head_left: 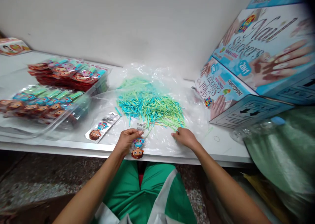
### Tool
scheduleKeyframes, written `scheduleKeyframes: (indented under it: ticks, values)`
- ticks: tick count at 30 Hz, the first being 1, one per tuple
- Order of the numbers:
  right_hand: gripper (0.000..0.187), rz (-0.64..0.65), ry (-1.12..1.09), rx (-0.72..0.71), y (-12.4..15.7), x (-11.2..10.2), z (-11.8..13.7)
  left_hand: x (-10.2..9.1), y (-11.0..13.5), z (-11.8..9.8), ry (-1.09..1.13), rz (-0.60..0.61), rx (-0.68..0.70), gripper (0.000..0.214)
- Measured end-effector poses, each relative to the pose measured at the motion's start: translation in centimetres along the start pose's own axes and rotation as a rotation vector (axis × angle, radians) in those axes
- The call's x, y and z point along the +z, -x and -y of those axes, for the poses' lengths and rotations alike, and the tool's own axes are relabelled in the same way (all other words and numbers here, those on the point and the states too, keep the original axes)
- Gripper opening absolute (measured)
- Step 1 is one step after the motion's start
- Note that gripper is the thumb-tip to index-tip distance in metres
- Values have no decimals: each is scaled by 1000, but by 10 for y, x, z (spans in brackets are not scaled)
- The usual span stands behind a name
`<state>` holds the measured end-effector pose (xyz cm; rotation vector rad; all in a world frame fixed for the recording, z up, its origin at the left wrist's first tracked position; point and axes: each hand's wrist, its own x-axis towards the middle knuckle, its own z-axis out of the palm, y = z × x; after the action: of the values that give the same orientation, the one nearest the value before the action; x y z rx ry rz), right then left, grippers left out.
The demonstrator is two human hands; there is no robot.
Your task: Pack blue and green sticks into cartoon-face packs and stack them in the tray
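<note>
My left hand is closed on a small printed packet with a cartoon face, held at the near edge of the white table. My right hand rests with fingers pinched at the near edge of a heap of thin blue and green sticks, which lies on a clear plastic sheet. What those fingers hold, if anything, is too small to make out. A second, similar packet lies flat on the table to the left.
Two clear trays of packed packets fill the left of the table. Stacked "Nail Stickers" cartons stand at the right, beside a green sack. A white wall runs behind.
</note>
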<state>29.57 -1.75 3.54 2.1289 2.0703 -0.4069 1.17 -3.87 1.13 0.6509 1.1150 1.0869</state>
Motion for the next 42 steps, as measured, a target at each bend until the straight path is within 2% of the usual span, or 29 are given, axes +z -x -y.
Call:
scheduleKeyframes:
  ticks: [5,8,11,17,22,26,29,37,42]
  values:
    - [28,-56,23,-39,-12,5,12,-12,0,1,60,8,18,30]
    - [40,-74,32,-38,-19,-3,5,-14,0,3,77,14,27,31]
    - [50,-14,86,-17,-31,-12,-4,-13,-1,6,72,21,34,33]
    - [28,109,142,-75,-65,-25,1,-14,-1,8,77,40,37,31]
    - [21,119,100,-127,-67,-27,-4,-13,1,8,52,20,70,31]
    - [24,32,-12,-134,-54,-33,-26,-14,0,9,63,32,70,31]
    - [26,-74,-169,-143,-47,-34,-32,-14,-1,10,69,49,66,30]
    - [44,-404,-595,-198,-45,1,10,-13,2,9,49,45,84,26]
    - [37,-463,-726,-196,-38,18,18,-13,1,9,47,43,78,28]
